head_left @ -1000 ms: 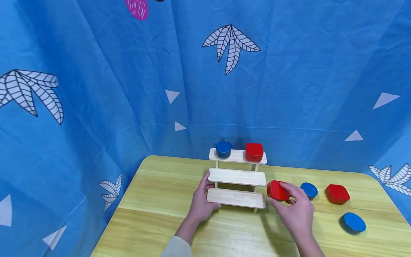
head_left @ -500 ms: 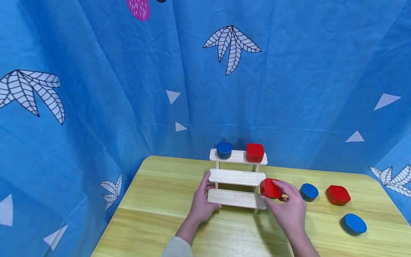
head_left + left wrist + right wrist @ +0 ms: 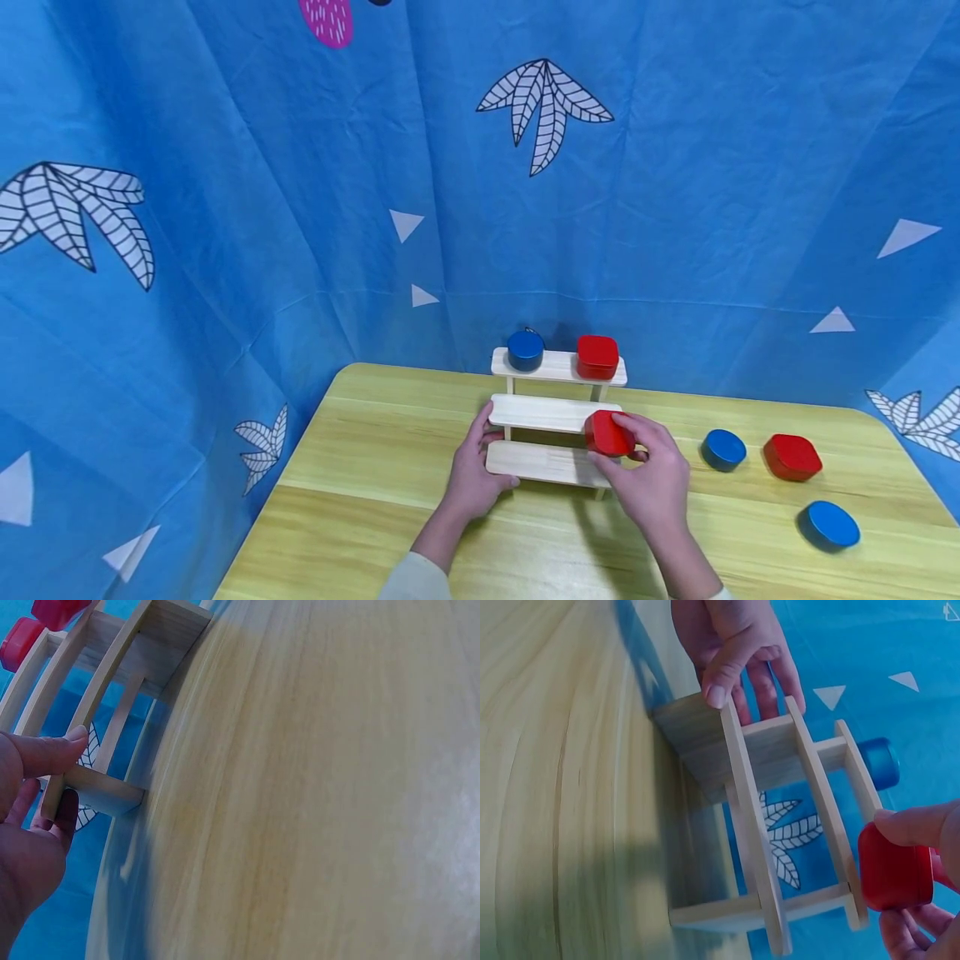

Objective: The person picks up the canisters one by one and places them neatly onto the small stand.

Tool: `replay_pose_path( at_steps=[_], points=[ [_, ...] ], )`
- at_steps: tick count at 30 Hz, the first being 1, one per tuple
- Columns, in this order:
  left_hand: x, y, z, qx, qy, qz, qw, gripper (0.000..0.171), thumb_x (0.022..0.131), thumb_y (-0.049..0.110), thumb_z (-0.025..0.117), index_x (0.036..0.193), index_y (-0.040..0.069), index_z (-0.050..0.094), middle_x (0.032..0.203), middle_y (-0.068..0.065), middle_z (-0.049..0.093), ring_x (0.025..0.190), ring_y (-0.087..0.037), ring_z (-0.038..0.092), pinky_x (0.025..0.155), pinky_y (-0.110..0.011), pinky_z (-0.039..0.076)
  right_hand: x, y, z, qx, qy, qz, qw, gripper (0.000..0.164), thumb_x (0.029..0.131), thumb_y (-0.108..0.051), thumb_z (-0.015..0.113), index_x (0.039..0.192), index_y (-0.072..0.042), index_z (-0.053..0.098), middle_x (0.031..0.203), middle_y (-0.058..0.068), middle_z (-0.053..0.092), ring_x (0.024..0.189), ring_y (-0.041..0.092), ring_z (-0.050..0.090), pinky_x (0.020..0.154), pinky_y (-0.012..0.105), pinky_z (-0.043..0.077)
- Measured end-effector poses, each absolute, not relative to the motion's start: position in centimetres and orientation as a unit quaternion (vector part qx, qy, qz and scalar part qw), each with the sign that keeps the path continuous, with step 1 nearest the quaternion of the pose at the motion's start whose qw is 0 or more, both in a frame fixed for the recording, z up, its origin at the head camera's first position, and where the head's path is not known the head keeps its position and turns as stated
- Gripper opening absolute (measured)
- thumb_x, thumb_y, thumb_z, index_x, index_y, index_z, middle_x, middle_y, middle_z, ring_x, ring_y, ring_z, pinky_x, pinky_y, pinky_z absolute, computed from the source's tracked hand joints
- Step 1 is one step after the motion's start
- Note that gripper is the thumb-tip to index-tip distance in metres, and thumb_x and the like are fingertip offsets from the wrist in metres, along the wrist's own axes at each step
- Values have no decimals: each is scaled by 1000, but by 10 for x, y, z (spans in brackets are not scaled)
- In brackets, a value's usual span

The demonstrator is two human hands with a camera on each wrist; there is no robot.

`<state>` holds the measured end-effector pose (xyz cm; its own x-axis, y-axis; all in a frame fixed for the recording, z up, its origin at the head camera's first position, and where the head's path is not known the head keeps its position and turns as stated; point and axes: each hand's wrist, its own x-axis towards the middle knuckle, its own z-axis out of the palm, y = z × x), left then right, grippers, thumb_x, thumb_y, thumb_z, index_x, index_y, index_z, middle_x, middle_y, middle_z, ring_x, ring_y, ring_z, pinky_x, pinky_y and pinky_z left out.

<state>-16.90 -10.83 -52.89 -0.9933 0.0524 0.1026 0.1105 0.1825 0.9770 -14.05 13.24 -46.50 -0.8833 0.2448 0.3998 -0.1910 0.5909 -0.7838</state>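
A three-tier wooden display shelf [image 3: 540, 412] stands at the back of the table. My left hand [image 3: 474, 471] grips its left end, thumb [image 3: 56, 754] against the lowest board and fingers curled behind. Between thumb and fingers, my right hand [image 3: 651, 475] holds a red rounded-square tin [image 3: 609, 435]. That tin [image 3: 895, 868] is at the right end of the middle board; whether it touches the board, I cannot tell. On the top board sit a round blue tin [image 3: 525, 351] at the left and another red tin [image 3: 597, 357] at the right.
Right of the shelf, a blue tin [image 3: 723, 450], a red tin [image 3: 792, 457] and a nearer blue tin [image 3: 828, 526] lie on the wooden table [image 3: 337, 500]. A blue patterned curtain [image 3: 675, 208] hangs behind the table's back edge.
My right hand has carried the red tin leftward, from beside the shelf to the right end of the middle board. The left hand has kept its grip on the shelf.
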Motion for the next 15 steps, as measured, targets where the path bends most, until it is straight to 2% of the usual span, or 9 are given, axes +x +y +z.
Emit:
replay_pose_path(
  at_steps=[5,15],
  points=[
    [-169,-108,-528,-58,-764,-642,22,129,59,-28,79,158,34,26,138,-6,48,123,-28,51,86,-30,55,-143,125,-464,-10,-854,466,232,62,64,-7,95,122,-6,71,126,13,61,106,31,60,74,47,59],
    [-168,-109,-527,-59,-765,-641,22,129,59,-29,79,159,32,25,139,-5,48,124,-26,51,87,-29,54,-149,114,-464,2,-851,475,224,63,63,-9,96,122,-7,72,124,13,61,104,30,61,75,47,58]
  ],
)
